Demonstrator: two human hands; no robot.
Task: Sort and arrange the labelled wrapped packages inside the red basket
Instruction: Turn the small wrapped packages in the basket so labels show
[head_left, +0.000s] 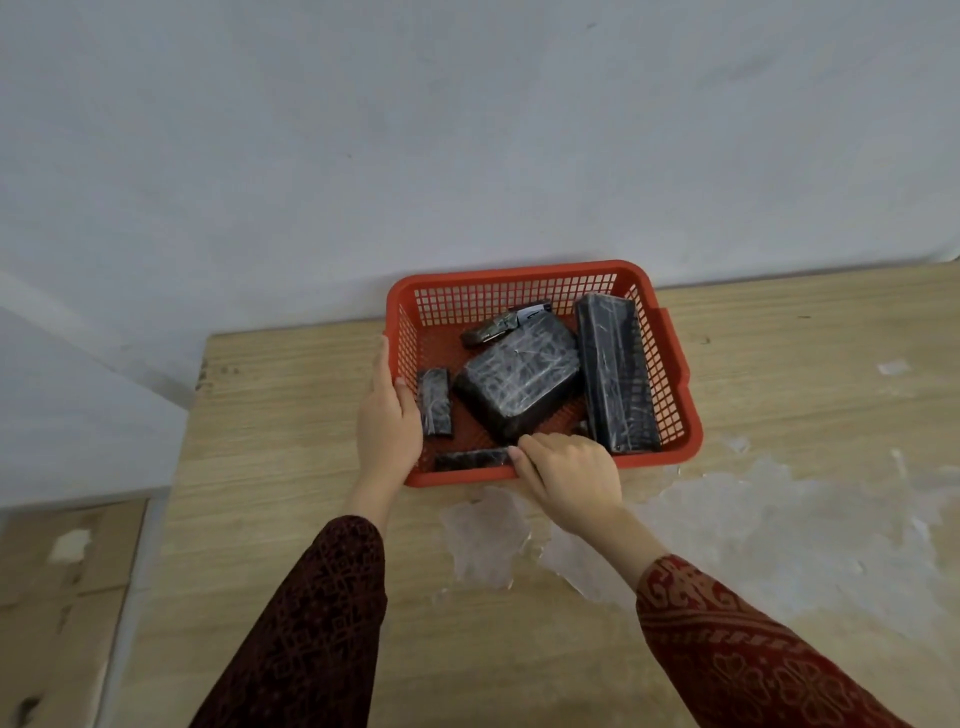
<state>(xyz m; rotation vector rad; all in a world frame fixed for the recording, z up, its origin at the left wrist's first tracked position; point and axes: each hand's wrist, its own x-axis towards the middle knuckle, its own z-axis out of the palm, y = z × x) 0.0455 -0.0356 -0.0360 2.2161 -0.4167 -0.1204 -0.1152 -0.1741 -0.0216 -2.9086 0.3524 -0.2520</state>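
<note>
A red mesh basket (670, 358) stands on the wooden table against the wall. Inside lie several black wrapped packages: a big block (519, 387) in the middle, a long box (615, 371) leaning along the right wall, a small flat one (435, 401) at the left, a thin one (470, 460) along the front wall, and one with a white label (501, 325) at the back. My left hand (387, 415) holds the basket's left rim. My right hand (569, 475) rests over the front rim, fingers curled at the thin package's right end.
Patches of clear film or peeled finish (727, 525) cover the table (291, 467) in front and to the right of the basket. The table's left edge drops off to a floor with cardboard (62, 582). A pale wall rises behind.
</note>
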